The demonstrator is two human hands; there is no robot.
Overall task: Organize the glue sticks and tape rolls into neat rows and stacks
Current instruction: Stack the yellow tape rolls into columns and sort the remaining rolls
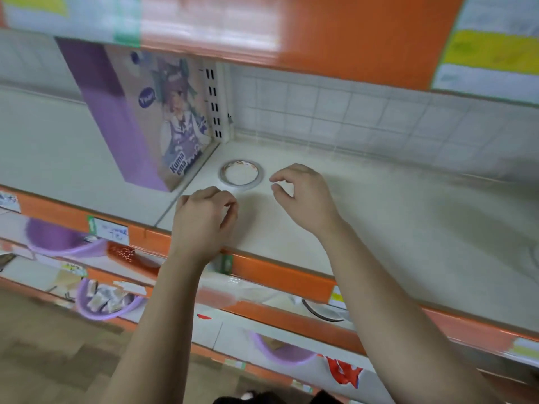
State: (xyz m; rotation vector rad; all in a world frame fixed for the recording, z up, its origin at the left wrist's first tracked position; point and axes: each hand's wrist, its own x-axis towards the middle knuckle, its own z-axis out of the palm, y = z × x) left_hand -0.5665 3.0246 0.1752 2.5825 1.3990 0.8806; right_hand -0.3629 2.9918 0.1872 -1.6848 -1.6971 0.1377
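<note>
A thin tape roll (241, 173) lies flat on the cream shelf (379, 217), near the back left corner beside a purple box. My left hand (204, 220) hovers just in front of the roll with its fingers curled in; nothing shows in it. My right hand (300, 193) is to the right of the roll, fingers bent and apart, holding nothing. Neither hand touches the roll. No glue sticks are in view.
A tall purple box (140, 118) with a cartoon figure stands at the left of the roll. A tiled back wall (350, 118) closes the shelf. The orange shelf lip (280, 275) runs below my wrists. Lower shelves hold purple baskets (108, 304) with small packets.
</note>
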